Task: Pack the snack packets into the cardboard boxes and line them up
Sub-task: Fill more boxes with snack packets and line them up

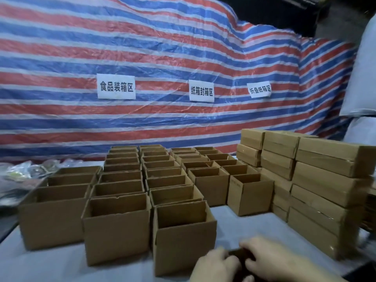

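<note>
Both hands low at the near edge, close together, just this side of the nearest open box [184,239]. Left hand [215,267] and right hand [270,261] curled round a small dark brown object [242,253] held between them; too blurred and too far hidden to say whether a folded carton or a packet. Fingers bent on both sides, thumbs and fingertips closing on the dark piece, nothing else in hand.

Nearest open box just beyond and slightly left of the hands, mouth up, flaps standing. Left hand the nearer of the two to it. Behind and beside that box, rows of open cardboard boxes [142,176] running away from the viewer, long axis of each row pointing toward the striped tarpaulin [142,47]. Snack packets [26,169] in a loose shiny heap far left of the nearest open box, past the leftmost row and well apart from both hands; likely a long reach across, left hand better placed for it.

Right of the nearest open box, a stack of closed boxes [317,176], lying flat, several layers high.

On the tarpaulin above the rows, three white paper signs: 食品装箱区 [116,86], 纸箱封箱区 [201,90], 折叠纸箱区 [260,89]. No brand readable on any carton.
</note>
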A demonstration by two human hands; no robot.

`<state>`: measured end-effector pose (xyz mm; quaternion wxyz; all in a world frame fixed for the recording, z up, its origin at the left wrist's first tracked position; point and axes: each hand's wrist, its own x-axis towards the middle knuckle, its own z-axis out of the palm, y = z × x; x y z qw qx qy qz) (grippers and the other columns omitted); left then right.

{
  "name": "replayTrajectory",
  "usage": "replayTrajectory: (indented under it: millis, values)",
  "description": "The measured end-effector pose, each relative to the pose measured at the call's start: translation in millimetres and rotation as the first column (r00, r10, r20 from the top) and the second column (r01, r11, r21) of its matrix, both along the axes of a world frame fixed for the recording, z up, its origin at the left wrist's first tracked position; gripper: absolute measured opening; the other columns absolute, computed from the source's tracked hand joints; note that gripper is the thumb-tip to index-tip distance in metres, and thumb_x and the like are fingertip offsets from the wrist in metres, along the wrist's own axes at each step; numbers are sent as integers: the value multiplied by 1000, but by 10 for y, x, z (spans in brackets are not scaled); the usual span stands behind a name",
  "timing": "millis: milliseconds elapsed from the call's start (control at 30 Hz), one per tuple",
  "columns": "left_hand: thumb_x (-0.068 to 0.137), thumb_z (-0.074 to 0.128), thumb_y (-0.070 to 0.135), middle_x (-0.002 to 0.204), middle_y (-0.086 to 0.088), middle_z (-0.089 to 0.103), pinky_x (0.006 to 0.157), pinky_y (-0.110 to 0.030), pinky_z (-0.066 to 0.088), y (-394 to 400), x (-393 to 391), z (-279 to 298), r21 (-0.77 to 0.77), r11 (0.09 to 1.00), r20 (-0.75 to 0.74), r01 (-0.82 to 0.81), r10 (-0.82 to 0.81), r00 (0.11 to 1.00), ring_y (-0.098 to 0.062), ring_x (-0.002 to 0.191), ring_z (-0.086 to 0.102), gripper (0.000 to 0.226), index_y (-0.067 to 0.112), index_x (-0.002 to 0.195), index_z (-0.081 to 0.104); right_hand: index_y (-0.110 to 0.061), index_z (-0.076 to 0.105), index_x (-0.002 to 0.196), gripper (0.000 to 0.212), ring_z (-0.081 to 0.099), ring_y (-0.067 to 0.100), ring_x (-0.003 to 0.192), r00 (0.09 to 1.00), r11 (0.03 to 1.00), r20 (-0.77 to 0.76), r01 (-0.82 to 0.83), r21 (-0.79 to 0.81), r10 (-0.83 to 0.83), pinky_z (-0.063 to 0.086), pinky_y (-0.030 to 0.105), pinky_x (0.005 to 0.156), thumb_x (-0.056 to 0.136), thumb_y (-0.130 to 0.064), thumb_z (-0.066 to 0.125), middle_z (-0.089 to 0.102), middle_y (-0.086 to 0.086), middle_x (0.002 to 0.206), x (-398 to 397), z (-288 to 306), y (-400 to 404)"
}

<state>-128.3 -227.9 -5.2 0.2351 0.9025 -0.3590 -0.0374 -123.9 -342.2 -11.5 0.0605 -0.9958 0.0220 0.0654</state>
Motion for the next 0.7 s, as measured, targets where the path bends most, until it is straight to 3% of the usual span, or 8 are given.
replayTrajectory:
  millis: [33, 100, 167, 267, 333, 533, 700]
  values:
    - [97, 47, 54, 135, -1, 39, 109, -27, 28, 560, 31, -166, -17, 997, -52, 72, -73, 996, -18, 131, 36, 45, 23, 129, 53, -38, 59, 116, 19, 55, 9, 119, 1000, 1000, -5, 0, -1, 0, 41, 28, 102, 98, -37, 54, 59, -11, 124, 16, 2, 143]
    - [92, 47, 61, 141, 10, 32, 111, -21, 22, 1268, 128, -251, -49, 996, 59, -71, 74, 995, -10, 136, 28, 49, 36, 134, 47, -38, 57, 111, 14, 55, 10, 120, 999, 999, -6, -32, 33, 32, 41, 30, 104, 99, -32, 54, 59, -11, 120, 55, -28, 531]
    - [91, 49, 63, 147, 15, 31, 113, -19, 20, 1676, 218, -305, -71, 985, 76, -154, 160, 984, -6, 139, 26, 55, 41, 140, 41, -35, 57, 109, 16, 57, 15, 120, 993, 992, -43, -105, 63, 108, 43, 34, 104, 97, -26, 53, 62, -6, 123, 156, -34, 896]
    - [92, 49, 63, 143, 16, 42, 112, -21, 26, 2128, 331, -277, -53, 967, -88, -248, 243, 966, -4, 135, 33, 52, 41, 139, 43, -25, 58, 119, 24, 55, 25, 122, 984, 986, -88, -151, 73, 157, 40, 42, 103, 97, -20, 49, 60, 4, 128, 357, 3, 1478]
    - [94, 44, 64, 138, 16, 48, 109, -22, 31, 2481, 464, -321, -83, 923, -90, -376, 368, 925, -5, 131, 39, 46, 41, 134, 48, -21, 57, 122, 26, 54, 28, 121, 981, 982, -73, -178, 57, 182, 38, 46, 103, 98, -21, 50, 61, 6, 127, 483, -7, 1882]
    - [103, 32, 52, 144, 11, 46, 109, -28, 32, 3163, 680, -442, 20, 833, -8, -553, 553, 833, -11, 134, 37, 43, 36, 141, 43, -21, 56, 124, 29, 54, 31, 118, 982, 982, 31, -186, -35, 187, 37, 50, 105, 96, -28, 59, 61, 7, 125, 801, -193, 2837]
    - [102, 34, 45, 126, 4, 56, 101, -34, 41, 3309, 717, -461, -7, 807, 80, -591, 589, 804, -17, 117, 49, 37, 29, 127, 54, -26, 57, 118, 23, 59, 25, 107, 970, 982, 155, -181, -53, 187, 43, 44, 101, 95, -29, 59, 63, 1, 113, 868, -277, 3021]
